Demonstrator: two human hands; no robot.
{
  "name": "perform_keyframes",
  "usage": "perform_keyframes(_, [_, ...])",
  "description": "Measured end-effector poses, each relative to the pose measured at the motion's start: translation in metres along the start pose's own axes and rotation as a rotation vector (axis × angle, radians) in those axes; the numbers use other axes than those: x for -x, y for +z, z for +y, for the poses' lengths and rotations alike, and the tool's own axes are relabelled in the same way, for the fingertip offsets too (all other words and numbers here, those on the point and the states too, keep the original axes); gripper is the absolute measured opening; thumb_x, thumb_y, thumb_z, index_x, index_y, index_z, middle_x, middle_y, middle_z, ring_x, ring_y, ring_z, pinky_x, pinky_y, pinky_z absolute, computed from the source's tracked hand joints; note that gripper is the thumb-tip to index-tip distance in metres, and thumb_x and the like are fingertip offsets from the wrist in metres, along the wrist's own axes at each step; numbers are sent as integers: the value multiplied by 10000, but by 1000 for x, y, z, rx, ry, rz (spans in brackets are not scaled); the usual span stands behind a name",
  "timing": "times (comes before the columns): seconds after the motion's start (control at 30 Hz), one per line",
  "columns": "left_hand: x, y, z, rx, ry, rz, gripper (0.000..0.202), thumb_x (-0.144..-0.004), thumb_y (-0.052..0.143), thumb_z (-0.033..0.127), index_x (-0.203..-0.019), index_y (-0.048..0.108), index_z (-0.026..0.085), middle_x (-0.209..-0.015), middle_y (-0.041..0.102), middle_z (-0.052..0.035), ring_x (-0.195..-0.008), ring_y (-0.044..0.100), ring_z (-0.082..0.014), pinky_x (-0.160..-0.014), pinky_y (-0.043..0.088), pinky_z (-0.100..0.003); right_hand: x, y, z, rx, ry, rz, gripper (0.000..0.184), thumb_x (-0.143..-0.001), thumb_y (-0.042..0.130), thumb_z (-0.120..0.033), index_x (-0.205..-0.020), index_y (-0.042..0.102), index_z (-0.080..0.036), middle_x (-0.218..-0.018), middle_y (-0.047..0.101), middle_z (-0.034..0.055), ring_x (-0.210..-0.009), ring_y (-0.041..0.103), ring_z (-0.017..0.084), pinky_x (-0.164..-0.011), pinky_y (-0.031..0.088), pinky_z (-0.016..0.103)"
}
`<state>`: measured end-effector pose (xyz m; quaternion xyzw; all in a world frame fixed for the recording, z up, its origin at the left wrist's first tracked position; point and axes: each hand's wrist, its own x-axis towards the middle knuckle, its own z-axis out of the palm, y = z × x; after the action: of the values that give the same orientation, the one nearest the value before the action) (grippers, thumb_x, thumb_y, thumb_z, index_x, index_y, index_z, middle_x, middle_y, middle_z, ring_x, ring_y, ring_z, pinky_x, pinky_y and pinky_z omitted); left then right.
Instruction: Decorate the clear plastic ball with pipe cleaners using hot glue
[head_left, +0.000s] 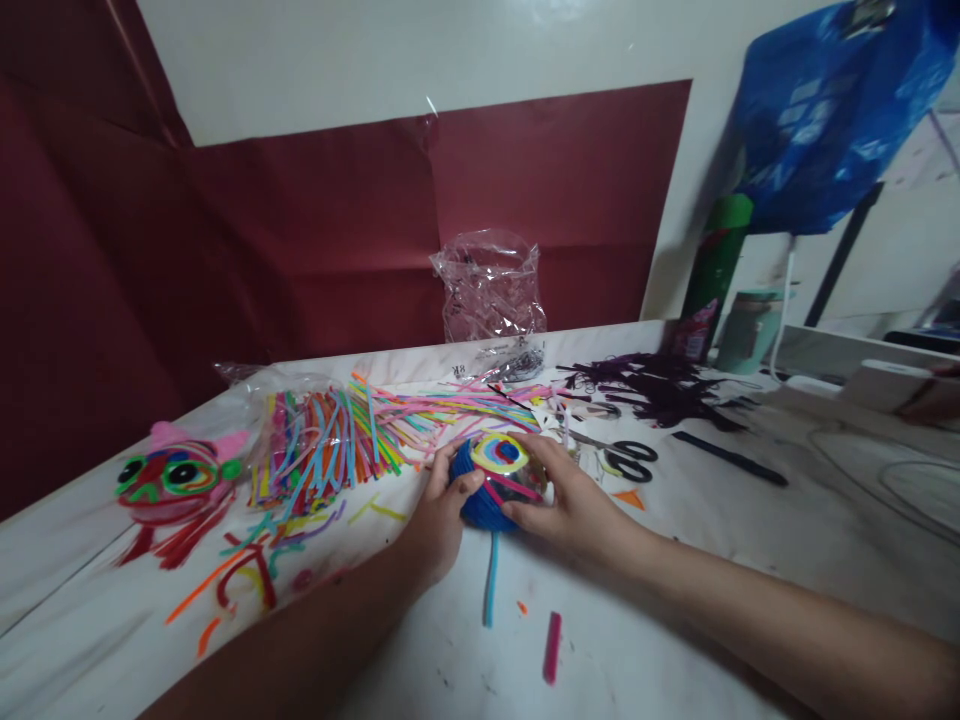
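Both my hands grip a rounded craft piece (480, 512) covered partly in blue pipe cleaner, low over the white table. An eye shape in yellow, white, blue and red tops it, and a pink strip crosses its front; part of its right side looks clear or dark. My left hand (444, 510) wraps the left side, thumb in front. On the right side is my right hand (562, 495), thumb at the front and fingers behind, partly hidden. Below the piece lies a light blue pipe cleaner (492, 580), near a short magenta strip (553, 648).
Left stands a finished-looking pink animal face (172, 480). Bundled colourful pipe cleaners (322, 435) lie behind my left hand. Scissors (630, 460), a dark pen-like tool (731, 458) and dark purple strips (660, 385) are to the right. A clear plastic bag (491, 290) stands at the back.
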<state>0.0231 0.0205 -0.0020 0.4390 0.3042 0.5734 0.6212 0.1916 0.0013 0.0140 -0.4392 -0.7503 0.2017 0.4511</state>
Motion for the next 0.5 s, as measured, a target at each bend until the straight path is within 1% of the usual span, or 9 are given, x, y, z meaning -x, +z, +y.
perform_keyframes(0.13, [0, 0, 0, 0, -10, -4, 512, -679, 720, 336, -1133, 503, 237, -1087, 631, -47, -1016, 599, -232, -893, 437, -360, 0, 0, -1, -4, 1, 3, 582, -698, 655, -286, -1251, 482, -230, -1130, 525, 97, -1053, 515, 285, -901, 441, 449])
perform_keyframes(0.33, [-2, -5, -3, -53, 45, 13, 499, -673, 731, 317, -1119, 523, 237, -1092, 635, -50, -1047, 589, -235, -938, 422, -369, 1, 3, 0, -39, -30, 13, 614, -675, 669, -262, -1258, 476, -242, -1177, 520, 101, -1111, 495, 297, -943, 423, 461])
perform_keyframes(0.43, [-1, -4, -1, -75, 50, -2, 508, -682, 739, 350, -1130, 529, 236, -1136, 626, -59, -1086, 576, -246, -951, 422, -372, 1, 3, 2, -42, -33, 12, 603, -690, 655, -259, -1262, 469, -231, -1191, 520, 103, -1128, 490, 289, -966, 407, 455])
perform_keyframes(0.5, [0, -2, 0, -77, 42, -8, 506, -699, 729, 383, -1140, 533, 234, -1154, 625, -70, -1093, 576, -256, -941, 432, -382, 0, 2, 3, -34, -26, 15, 591, -694, 649, -260, -1257, 474, -228, -1171, 530, 96, -1107, 504, 282, -948, 422, 447])
